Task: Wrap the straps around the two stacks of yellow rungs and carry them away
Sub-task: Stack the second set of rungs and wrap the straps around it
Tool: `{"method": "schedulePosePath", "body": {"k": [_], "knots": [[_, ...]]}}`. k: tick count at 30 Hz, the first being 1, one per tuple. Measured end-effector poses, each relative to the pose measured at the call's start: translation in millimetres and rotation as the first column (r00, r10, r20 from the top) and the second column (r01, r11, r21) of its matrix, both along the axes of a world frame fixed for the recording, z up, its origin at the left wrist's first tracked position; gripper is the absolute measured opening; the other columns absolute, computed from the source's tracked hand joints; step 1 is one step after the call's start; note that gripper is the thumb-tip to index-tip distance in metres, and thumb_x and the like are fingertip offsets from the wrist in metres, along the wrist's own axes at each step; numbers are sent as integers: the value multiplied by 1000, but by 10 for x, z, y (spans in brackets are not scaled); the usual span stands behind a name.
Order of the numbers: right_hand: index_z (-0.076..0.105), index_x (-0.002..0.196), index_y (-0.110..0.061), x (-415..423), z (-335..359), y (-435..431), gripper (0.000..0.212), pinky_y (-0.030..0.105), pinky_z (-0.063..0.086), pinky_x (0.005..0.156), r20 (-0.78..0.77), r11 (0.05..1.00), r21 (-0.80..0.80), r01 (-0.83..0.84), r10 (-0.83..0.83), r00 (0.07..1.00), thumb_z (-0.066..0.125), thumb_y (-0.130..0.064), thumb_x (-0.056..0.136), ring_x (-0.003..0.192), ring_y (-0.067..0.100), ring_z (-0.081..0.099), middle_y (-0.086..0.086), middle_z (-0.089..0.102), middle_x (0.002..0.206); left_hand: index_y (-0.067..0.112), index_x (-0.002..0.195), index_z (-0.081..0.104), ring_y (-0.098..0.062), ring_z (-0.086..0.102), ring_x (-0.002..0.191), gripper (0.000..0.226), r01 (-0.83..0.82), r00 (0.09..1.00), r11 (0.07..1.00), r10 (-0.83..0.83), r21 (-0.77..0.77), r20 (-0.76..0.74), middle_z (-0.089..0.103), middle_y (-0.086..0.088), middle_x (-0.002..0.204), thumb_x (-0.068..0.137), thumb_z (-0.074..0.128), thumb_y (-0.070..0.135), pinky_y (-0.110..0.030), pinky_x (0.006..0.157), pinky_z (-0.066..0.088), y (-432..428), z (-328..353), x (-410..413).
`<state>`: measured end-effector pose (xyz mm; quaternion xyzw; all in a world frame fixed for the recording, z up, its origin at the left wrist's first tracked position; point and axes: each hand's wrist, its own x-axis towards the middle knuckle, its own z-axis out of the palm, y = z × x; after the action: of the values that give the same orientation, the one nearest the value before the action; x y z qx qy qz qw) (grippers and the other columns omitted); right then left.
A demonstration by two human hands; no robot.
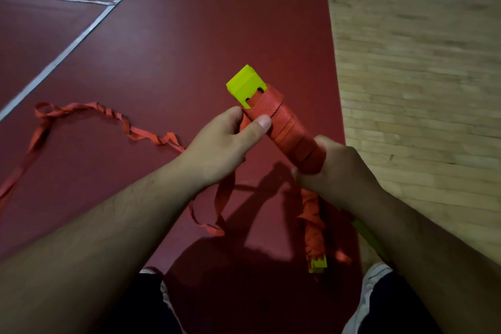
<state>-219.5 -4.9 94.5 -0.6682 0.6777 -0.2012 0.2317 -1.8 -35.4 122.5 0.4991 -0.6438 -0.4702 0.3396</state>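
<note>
A stack of yellow rungs (245,84) is held up over the red floor, most of its length bound in orange strap (287,127). My left hand (225,144) pinches the strap against the stack near its far end, thumb on top. My right hand (336,168) grips the stack's near part. The loose strap tail (81,110) trails twisted across the floor to the left. A second stack of yellow rungs (317,266), also wound in orange strap, lies on the floor below my right hand, partly hidden by my forearm.
The red mat floor (162,49) carries white lines (81,35) at the upper left. Wooden flooring (420,76) begins to the right. My two shoes (371,293) show at the bottom edge.
</note>
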Motion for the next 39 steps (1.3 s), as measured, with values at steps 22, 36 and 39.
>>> {"method": "schedulePosePath", "body": {"k": [22, 36, 39], "knots": [[66, 105, -7, -46, 75, 7, 47, 32, 54, 73, 712, 823, 358, -441, 64, 699, 78, -17, 60, 81, 22, 68, 11, 74, 91, 7, 98, 55, -8, 39, 51, 30, 22, 895, 998, -43, -52, -443, 43, 11, 63, 96, 52, 37, -27, 55, 35, 69, 109, -70], [55, 68, -21, 24, 109, -24, 25, 22, 37, 52, 122, 994, 97, -43, 31, 992, 79, -23, 76, 59, 13, 53, -3, 61, 67, 11, 85, 55, -1, 44, 48, 29, 15, 1000, 998, -15, -66, -11, 56, 20, 51, 104, 46, 31, -11, 51, 38, -28, 117, 40], [56, 71, -19, 51, 85, -20, 24, 21, 37, 52, 83, 997, 76, -15, 9, 996, 78, -24, 76, 61, 14, 54, -1, 61, 68, 21, 84, 57, -2, 46, 54, 40, 23, 996, 1000, -24, -11, -91, 57, 17, 61, 91, 55, 60, -16, 56, 45, -25, 126, 46]]}}
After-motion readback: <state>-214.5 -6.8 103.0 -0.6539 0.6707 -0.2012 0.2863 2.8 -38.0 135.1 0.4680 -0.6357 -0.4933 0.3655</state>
